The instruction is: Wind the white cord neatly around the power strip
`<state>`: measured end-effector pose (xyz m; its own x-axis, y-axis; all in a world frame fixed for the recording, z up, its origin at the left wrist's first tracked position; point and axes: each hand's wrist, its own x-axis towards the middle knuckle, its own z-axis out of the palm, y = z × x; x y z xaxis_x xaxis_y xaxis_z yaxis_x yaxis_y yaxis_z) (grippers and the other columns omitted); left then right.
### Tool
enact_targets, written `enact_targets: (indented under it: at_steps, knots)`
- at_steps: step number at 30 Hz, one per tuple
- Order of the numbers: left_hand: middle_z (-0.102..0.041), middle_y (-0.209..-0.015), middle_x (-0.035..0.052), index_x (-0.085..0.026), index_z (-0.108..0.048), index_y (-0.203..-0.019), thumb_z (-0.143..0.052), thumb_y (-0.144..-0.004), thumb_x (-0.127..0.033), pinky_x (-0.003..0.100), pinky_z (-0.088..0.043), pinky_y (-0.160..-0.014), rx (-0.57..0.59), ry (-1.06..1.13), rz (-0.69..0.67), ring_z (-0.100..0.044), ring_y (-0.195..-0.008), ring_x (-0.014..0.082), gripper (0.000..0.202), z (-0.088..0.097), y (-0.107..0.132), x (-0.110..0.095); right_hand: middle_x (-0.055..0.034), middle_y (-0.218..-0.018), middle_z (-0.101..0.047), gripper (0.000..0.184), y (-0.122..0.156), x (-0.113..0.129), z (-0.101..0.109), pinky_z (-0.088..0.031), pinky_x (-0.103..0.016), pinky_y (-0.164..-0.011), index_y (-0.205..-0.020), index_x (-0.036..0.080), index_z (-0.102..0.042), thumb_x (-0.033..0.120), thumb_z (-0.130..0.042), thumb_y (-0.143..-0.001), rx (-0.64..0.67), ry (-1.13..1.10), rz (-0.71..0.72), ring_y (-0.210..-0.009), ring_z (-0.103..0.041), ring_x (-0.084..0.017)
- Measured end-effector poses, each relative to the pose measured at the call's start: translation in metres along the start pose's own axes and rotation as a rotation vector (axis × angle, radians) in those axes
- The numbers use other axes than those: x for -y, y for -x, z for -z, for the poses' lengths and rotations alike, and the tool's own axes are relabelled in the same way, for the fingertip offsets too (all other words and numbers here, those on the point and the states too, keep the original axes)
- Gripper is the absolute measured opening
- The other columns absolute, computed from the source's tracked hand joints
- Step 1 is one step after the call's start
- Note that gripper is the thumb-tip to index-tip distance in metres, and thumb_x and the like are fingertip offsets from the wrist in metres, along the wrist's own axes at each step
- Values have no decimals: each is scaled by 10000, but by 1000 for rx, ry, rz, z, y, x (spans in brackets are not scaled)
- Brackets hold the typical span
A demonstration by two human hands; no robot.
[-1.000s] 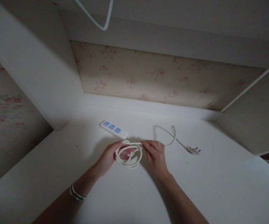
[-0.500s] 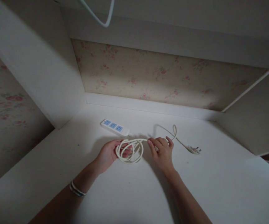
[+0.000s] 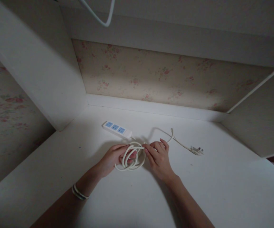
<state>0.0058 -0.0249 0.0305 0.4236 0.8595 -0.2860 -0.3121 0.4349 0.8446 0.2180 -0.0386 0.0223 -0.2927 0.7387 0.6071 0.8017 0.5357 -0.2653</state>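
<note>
Several loops of a cream power cord (image 3: 132,165) are gathered between my hands. My left hand (image 3: 114,158) is closed around the left side of the coil, its fingertips showing through the loops. At the coil's upper right, my right hand (image 3: 159,156) pinches a strand of the same cord between thumb and fingers. Just behind the coil lies a white power strip (image 3: 115,129) with three blue socket panels, and the cord comes out of its right end. Past my right hand the cord runs on to a plug (image 3: 197,151) with metal prongs.
Everything rests on a white surface (image 3: 137,202). A low white ledge (image 3: 151,108) and floral wallpaper (image 3: 137,74) stand behind, with white side panels left and right. A pale cable (image 3: 107,23) hangs down at the top.
My right hand has moved left to the coil, bringing its strand of cord against the loops. The plug end has shifted slightly, while the power strip stays in place.
</note>
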Motion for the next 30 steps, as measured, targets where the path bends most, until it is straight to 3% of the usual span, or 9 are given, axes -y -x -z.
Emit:
enact_targets:
  at_steps: [6, 12, 16, 21, 30]
  knots:
    - [-705, -772, 69, -134, -718, -929, -728, -715, -408, 251, -493, -626, -69, -165, -99, -628, -646, 153, 348, 7, -3, 1, -31, -921, -641, 291, -3, -10, 2, -179, -459, -1088, -1190, 235, -576, 252, -396, -962, 77, 91, 5, -916, -558, -172]
    - [-678, -717, 40, -145, -720, -936, -698, -743, -396, 213, -448, -549, -114, -241, -157, -584, -586, 129, 318, 17, -7, 1, -11, -816, -648, 194, -2, -28, 7, -162, -487, -1080, -920, 232, -650, 280, -462, -941, -27, 203, -43, -853, -558, -175]
    - [-672, -683, 34, -146, -720, -913, -702, -734, -391, 213, -447, -536, -139, -267, -176, -581, -566, 133, 305, 18, -8, 3, 5, -736, -615, 160, -2, -23, 6, -210, -463, -1057, -864, 244, -651, 281, -505, -920, -66, 174, 10, -807, -531, -168]
    - [-677, -672, 21, -166, -724, -906, -677, -747, -382, 208, -437, -506, -173, -358, -242, -575, -542, 136, 272, 15, -11, 7, 8, -736, -610, 144, -3, -12, 3, -212, -459, -1053, -912, 266, -660, 281, -517, -918, -23, 153, 63, -809, -528, -168]
    - [-704, -820, 36, -214, -744, -898, -613, -805, -327, 243, -456, -725, -141, -703, -458, -625, -802, 201, 196, 14, -8, 6, 5, -744, -620, 158, -1, 2, -3, -214, -447, -1040, -939, 246, -652, 277, -497, -931, -5, 190, 76, -794, -518, -162]
